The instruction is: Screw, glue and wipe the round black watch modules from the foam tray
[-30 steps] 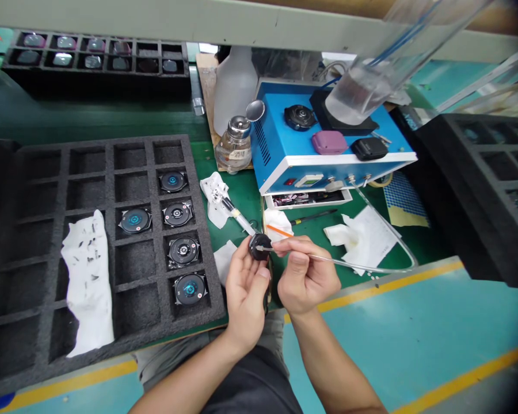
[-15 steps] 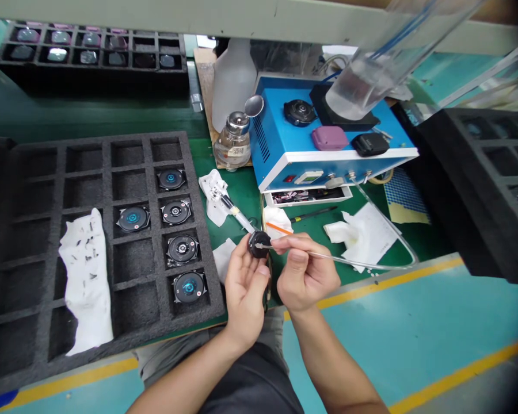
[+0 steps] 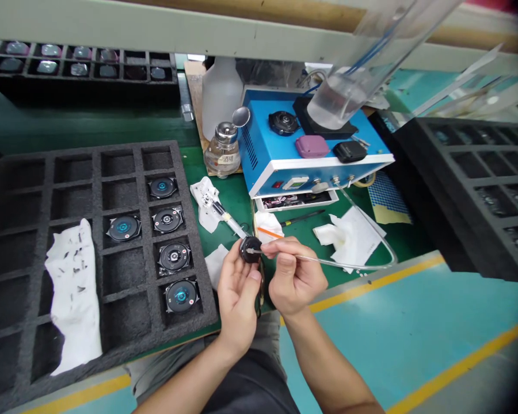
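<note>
A small round black watch body [image 3: 244, 250] rests in the fingers of my left hand [image 3: 237, 302], tilted toward me. My right hand [image 3: 297, 275] pinches the end of a clear thin tube [image 3: 349, 265], and a pale slim tip reaches from its fingers to the watch body. Whether the tip touches or just hovers over the surface is too small to tell. From my right hand the tube loops back to the front of a blue box-shaped machine [image 3: 259, 161]. Left of my hands, a black foam tray [image 3: 125, 313] has several round watch bodies [image 3: 174, 257] in its compartments.
A strip of white paper [image 3: 75, 305] with dark bits lies across the tray. A glass dispenser bottle [image 3: 222, 158] stands beside the machine. Crumpled wipes [image 3: 349, 238], a black pen-like tool [image 3: 302, 217] and an orange stick [image 3: 270, 232] are on the green mat. More foam trays [image 3: 453, 167] stand right.
The whole scene has shifted left and slightly down as the head camera turned. Both hands keep the same hold, with the tube tip still at the watch body.
</note>
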A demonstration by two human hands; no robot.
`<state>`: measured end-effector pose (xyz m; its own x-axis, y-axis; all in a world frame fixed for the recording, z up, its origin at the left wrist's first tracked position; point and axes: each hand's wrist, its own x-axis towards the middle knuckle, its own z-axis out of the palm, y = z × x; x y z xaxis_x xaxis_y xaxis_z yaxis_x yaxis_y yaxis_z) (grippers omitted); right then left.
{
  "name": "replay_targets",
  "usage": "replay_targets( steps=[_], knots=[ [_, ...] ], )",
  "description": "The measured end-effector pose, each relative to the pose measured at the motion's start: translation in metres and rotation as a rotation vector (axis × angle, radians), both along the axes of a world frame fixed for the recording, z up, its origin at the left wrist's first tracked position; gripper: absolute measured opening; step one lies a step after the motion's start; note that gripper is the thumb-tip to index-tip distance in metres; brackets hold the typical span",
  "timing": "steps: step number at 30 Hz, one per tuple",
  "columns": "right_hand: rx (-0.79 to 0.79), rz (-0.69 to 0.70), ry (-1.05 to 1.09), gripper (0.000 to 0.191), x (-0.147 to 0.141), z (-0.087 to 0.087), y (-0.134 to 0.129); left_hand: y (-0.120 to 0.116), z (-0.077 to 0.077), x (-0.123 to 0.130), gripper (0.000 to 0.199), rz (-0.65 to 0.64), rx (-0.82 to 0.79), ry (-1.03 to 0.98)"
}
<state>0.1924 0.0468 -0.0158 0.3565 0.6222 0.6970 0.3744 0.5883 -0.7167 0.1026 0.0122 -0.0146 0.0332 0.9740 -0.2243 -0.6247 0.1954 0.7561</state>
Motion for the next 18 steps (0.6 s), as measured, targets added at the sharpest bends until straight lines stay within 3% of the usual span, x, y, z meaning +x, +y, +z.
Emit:
replay_targets(
  steps=[18],
  knots=[
    [-0.013, -0.029, -0.029, 0.015, -0.0001, 0.001, 0.0, -0.0001, 0.0, 0.0002, 0.045, 0.007, 0.009, -0.007]
  ],
)
